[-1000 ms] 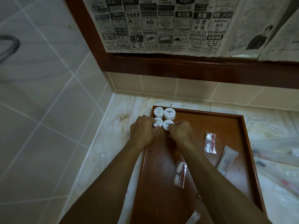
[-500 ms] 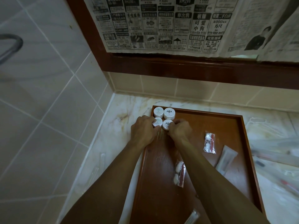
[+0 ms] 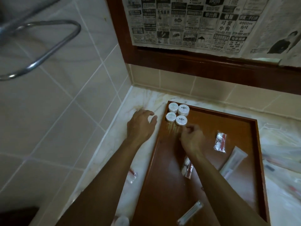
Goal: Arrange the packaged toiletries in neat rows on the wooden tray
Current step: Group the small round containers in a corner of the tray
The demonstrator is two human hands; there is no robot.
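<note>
A wooden tray (image 3: 241,121) lies on the marble counter. Several round white containers (image 3: 177,113) stand in a tight square in its far left corner. My left hand (image 3: 141,124) hovers over the counter just left of the tray, fingers apart, holding nothing. My right hand (image 3: 193,137) is above the tray just below the containers, fingers loosely curled, apparently holding nothing. A clear sachet with red print (image 3: 220,142), a long clear packet (image 3: 232,162), another sachet (image 3: 187,167) partly under my right forearm, and a slim packet (image 3: 190,212) lie loose on the tray.
Tiled walls (image 3: 65,111) meet at the corner behind the tray. A wood-framed mirror covered in newspaper (image 3: 187,23) hangs above. A chrome rail (image 3: 48,46) sticks out at upper left. More packets lie on the counter at left (image 3: 132,175) and right (image 3: 276,160).
Both hands have let go of the round containers. My left hand moved left off the tray onto the counter side; my right hand drew back toward me. The view swung left.
</note>
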